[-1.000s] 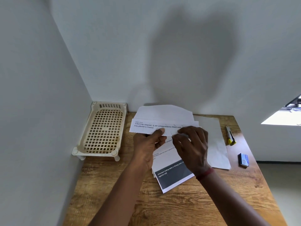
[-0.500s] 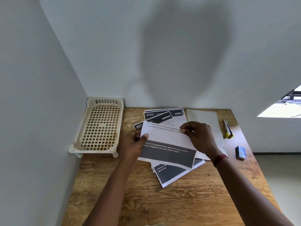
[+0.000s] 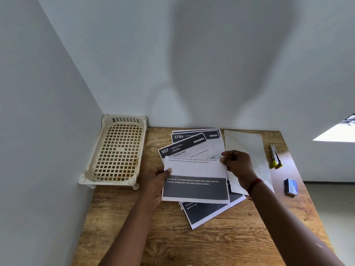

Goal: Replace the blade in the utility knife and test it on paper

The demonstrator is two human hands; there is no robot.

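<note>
I hold a folded printed sheet (image 3: 194, 169) with both hands over a pile of printed papers (image 3: 194, 143) on the wooden table (image 3: 211, 244). My left hand (image 3: 155, 181) grips its left edge, thumb on top. My right hand (image 3: 236, 166) pinches its upper right corner. The utility knife (image 3: 275, 156), grey with a yellow end, lies at the table's right side, apart from both hands. A small blue blade box (image 3: 290, 186) lies nearer the right edge.
A cream plastic lattice tray (image 3: 117, 150) stands in the back left corner against the walls. A blank white sheet (image 3: 247, 148) lies between the printed pile and the knife. The table's right edge drops to the floor.
The sheet that I held folded up high has come down flat over the pile, with its printed face up. My hands have spread to its left and right edges.
</note>
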